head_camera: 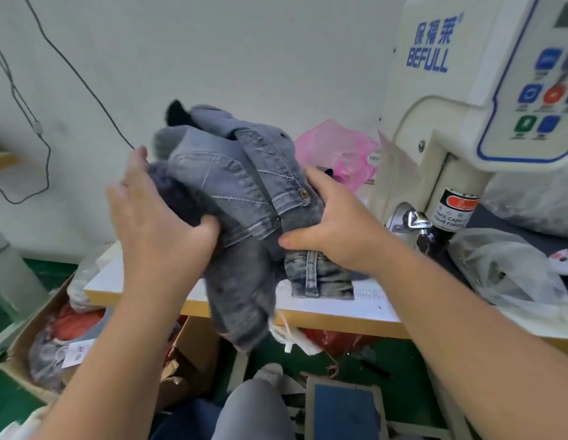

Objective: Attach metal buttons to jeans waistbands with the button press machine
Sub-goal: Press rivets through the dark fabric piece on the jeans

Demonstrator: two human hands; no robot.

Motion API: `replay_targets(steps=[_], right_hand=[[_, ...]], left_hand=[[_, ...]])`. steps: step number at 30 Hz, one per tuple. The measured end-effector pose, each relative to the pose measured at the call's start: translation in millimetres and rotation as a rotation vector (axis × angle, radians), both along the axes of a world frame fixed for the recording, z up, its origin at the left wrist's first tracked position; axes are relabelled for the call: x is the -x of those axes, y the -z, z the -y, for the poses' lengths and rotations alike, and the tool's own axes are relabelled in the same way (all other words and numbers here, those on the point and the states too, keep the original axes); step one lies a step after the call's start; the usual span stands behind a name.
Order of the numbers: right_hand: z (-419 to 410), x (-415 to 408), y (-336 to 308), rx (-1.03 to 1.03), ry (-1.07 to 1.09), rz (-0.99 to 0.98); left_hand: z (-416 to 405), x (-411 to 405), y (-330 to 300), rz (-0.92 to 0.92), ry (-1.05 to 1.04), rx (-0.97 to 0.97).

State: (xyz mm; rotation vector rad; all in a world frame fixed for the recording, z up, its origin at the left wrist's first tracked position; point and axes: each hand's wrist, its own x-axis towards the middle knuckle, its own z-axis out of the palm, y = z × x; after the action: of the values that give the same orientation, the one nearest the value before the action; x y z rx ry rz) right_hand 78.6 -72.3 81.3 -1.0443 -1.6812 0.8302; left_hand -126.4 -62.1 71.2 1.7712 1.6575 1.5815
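A bundle of grey jeans (231, 179) is lifted above the left part of the white table (365, 308). My left hand (155, 217) grips its left side, thumb tucked under the fleecy lining. On the right, my right hand (336, 223) holds the waistband end, fingers curled round it. A brass button (304, 194) shows on the waistband near my right fingers. One leg hangs down past the table edge with a paper tag (289, 336). The cream button press machine (460, 128) stands at the right, its metal press head (416, 219) just right of my right hand.
A folded faded denim piece (320, 277) lies on the table under my right hand. Pink plastic bag (339, 150) sits behind, clear bags (504, 268) at right. A cardboard box of garments (63, 338) is on the floor at left. A blue foot pedal (346, 408) lies below.
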Motion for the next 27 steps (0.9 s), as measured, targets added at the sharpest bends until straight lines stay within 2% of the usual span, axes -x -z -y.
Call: replay_targets(steps=[2, 4, 6, 8, 12, 17, 21, 23, 27], right_hand=[[-4, -6, -14, -0.016, -0.044, 0.164], [-7, -10, -26, -0.014, -0.044, 0.324], [-12, -15, -30, 0.008, 0.023, 0.384], [-13, -17, -25, 0.016, 0.166, 0.343], [-12, -14, -8, -0.044, 0.337, 0.284], [-12, -12, -14, -0.011, 0.301, 0.231], [-3, 1, -27, -0.041, 0.131, 0.302], [-1, 5, -28, -0.074, 0.104, 0.34], [3, 5, -18, -0.201, 0.243, 0.346]], left_hand=[[2, -2, 8, -0.246, -0.12, -0.121], [1, -1, 10, -0.318, -0.123, -0.126], [-2, 6, 7, -0.231, -0.004, -0.112], [-1, 11, 4, -0.159, 0.125, -0.108], [-3, 13, 5, -0.298, 0.283, 0.071], [-5, 8, 5, -0.35, 0.239, -0.05], [-4, -6, 2, -0.305, 0.468, 0.127], [-6, -9, 3, -0.304, 0.474, 0.132], [-10, -5, 4, -0.132, 0.457, 0.161]])
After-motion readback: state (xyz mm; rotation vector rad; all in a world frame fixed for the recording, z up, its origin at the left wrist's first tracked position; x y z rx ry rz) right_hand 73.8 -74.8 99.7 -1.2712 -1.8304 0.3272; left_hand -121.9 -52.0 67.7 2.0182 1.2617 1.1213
